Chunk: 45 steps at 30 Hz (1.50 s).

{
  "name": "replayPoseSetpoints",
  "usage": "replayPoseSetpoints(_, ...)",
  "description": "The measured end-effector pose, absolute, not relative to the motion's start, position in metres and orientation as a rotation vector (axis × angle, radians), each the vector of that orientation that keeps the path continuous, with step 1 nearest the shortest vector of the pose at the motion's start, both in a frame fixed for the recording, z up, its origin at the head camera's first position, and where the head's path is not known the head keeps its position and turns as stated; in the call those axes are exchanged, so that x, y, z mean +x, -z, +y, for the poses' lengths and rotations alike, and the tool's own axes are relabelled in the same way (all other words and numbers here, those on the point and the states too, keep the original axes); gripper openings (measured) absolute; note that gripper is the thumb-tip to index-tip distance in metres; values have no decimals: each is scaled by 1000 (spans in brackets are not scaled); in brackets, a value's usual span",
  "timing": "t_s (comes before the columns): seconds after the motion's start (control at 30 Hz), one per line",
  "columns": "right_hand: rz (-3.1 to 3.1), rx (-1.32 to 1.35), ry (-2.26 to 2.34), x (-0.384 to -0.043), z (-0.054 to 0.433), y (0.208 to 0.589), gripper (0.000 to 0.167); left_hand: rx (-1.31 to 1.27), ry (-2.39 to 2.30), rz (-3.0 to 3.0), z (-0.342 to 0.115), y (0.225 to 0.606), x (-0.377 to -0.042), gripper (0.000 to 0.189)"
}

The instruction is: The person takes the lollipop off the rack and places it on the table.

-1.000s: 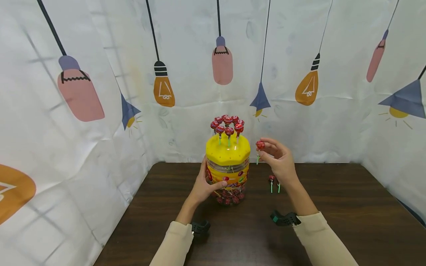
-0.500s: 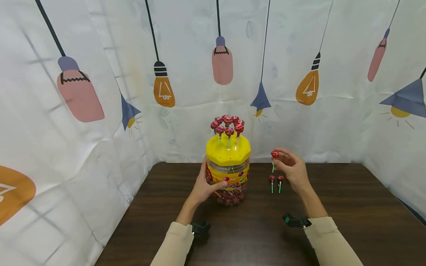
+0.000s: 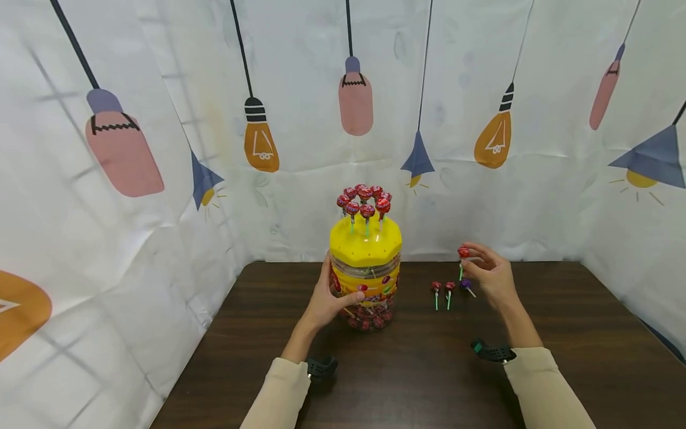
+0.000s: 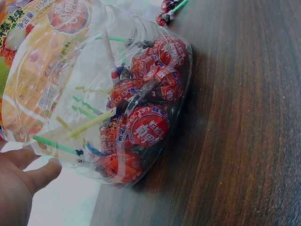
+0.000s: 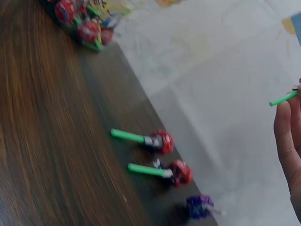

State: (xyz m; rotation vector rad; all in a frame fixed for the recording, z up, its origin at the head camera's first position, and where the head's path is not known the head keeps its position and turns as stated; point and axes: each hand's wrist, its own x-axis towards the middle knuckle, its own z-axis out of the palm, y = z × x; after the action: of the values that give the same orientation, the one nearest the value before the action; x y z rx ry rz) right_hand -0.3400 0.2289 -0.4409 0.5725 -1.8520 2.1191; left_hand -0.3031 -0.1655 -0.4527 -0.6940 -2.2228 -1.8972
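A clear candy jar [image 3: 370,277] with a yellow lid stands on the table, red lollipops inside it. My left hand [image 3: 328,301] grips its left side, thumb across the front; in the left wrist view the fingertips lie against the clear plastic. Several red lollipops [image 3: 367,211] stand upright in the lid in a ring. At the right, my right hand [image 3: 490,277] pinches a red lollipop [image 3: 463,252], its green stick [image 5: 283,98] pointing down. Close below that hand lies a purple lollipop [image 3: 466,284] with a white stick.
Two red lollipops with green sticks, one on the left [image 3: 436,287] and one on the right [image 3: 449,286], lie between the jar and the purple one. Behind the brown table [image 3: 407,381] hangs a white curtain [image 3: 316,220] printed with lamps.
My right hand has moved right with its red lollipop, away from the jar and past the two lying red ones, uncovering the purple lollipop. The left hand stays on the jar.
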Motion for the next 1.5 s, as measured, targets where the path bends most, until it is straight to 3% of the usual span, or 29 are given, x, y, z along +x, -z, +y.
replayPoseSetpoints(0.8, -1978, 362, -2211, -347, 280, 471, 41, -729, 1869, -2205, -167, 453, -305, 107)
replayPoseSetpoints(1.2, -2494, 242, -1735, -349, 290, 490, 46, -718, 1873, -2205, -167, 454, -303, 109)
replayPoseSetpoints(1.5, -2605, 241, -1651, -346, 291, 493, 50, -728, 1867, -2203, -166, 455, -302, 106)
